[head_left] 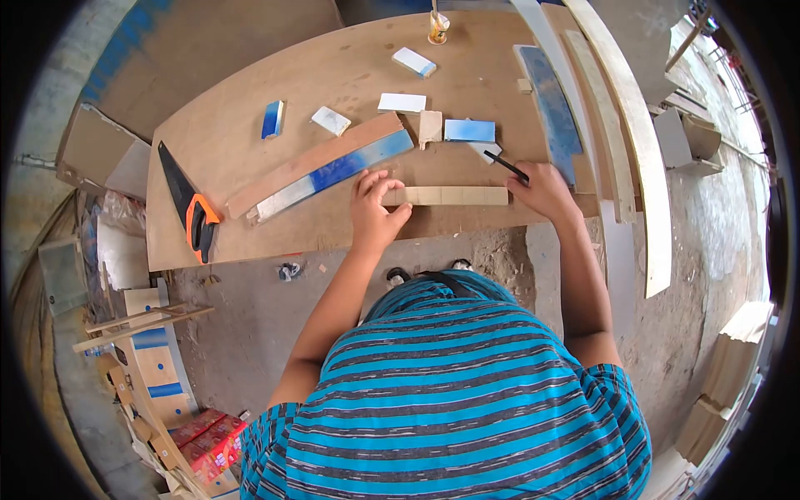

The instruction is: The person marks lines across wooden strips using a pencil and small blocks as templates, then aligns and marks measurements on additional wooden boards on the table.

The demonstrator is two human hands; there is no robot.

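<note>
A short pale wooden strip (458, 196) with marks across it lies along the near edge of the table. My left hand (375, 212) grips its left end, thumb on the near side and fingers on the far side. My right hand (543, 193) holds a slim black pen (507, 167) that points up and left. That hand also rests against the strip's right end. Beyond the strip are a blue-painted block (469, 130), a small bare wood piece (430, 127) and a white block (402, 102).
On the brown table (333, 79), a handsaw (190, 204) with an orange-black handle lies left. A long board (333, 171) painted blue and silver slants beside my left hand. Long planks (625, 108) overhang the right edge. A small cup (438, 29) stands at the back.
</note>
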